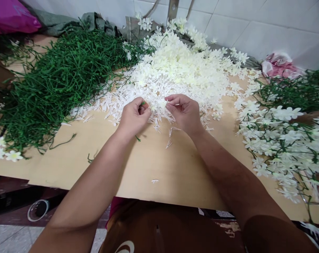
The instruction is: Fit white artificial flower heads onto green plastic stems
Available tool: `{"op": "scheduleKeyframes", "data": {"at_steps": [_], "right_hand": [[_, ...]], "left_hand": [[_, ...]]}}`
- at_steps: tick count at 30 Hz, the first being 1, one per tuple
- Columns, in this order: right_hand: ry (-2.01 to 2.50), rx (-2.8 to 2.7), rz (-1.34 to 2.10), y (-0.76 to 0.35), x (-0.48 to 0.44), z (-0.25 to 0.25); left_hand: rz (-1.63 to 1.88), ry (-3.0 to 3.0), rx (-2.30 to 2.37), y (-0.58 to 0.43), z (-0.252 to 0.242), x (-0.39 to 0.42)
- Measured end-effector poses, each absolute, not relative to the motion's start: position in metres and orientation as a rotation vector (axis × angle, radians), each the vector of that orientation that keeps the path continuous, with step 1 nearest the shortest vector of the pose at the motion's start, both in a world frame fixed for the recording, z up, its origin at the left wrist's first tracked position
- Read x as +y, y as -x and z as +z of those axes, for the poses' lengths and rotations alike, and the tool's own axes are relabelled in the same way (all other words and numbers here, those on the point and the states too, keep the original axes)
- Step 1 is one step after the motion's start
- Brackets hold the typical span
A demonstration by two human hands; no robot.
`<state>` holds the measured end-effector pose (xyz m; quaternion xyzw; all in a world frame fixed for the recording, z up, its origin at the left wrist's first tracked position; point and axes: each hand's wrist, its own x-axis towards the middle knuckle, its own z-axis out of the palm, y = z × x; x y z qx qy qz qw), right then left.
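Note:
My left hand point(134, 117) is closed in a pinch on a thin green plastic stem point(142, 103), whose tip shows above the fingers. My right hand point(184, 112) is closed in a pinch on a small white flower piece point(161, 104) right beside the stem tip. Both hands hover over the near edge of a big heap of loose white artificial petals point(180, 70) on a tan board point(154, 165).
A large tangle of green stems point(56, 80) fills the left of the board. Finished stems with white flowers point(283, 140) lie at the right. A pink cloth point(279, 65) rests by the tiled wall behind, a purple bag point(8, 15) at far left.

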<state>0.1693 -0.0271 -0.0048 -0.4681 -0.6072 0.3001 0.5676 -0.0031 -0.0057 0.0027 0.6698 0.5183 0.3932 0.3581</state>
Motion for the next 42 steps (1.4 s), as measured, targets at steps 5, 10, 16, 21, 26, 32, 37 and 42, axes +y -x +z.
{"op": "scheduleKeyframes", "data": {"at_steps": [5,10,16,21,26,32,37,42], "right_hand": [[1.039,-1.393,1.026,-0.1707,-0.0273,-0.0012],[0.949,-1.275,1.221,-0.1727,-0.0240,-0.0052],[0.941,-1.252,1.376,-0.1706,-0.0249,-0.0030],[0.925,-1.228,1.417,-0.1720,-0.0243,-0.0013],[0.951,-1.247,1.425,-0.1729,-0.0248,0.0012],[0.965,-1.299,1.403,-0.1750,-0.0250,0.0012],[1.005,-1.336,1.325,-0.1733,-0.0263,0.0030],[1.100,-1.521,1.118,-0.1694,-0.0303,0.0036]], "left_hand": [[0.960,-1.867,1.338,0.0096,0.0014,-0.0078],[0.971,-1.823,1.126,0.0121,0.0021,-0.0083],[0.858,-1.792,0.985,0.0062,0.0034,-0.0099],[0.829,-1.712,0.898,0.0037,0.0095,-0.0149],[0.781,-1.746,0.844,0.0043,0.0063,-0.0146],[0.773,-1.761,0.839,0.0042,0.0029,-0.0131],[0.766,-1.782,0.852,0.0047,0.0038,-0.0134],[0.738,-1.848,0.900,0.0075,0.0040,-0.0121]]}}
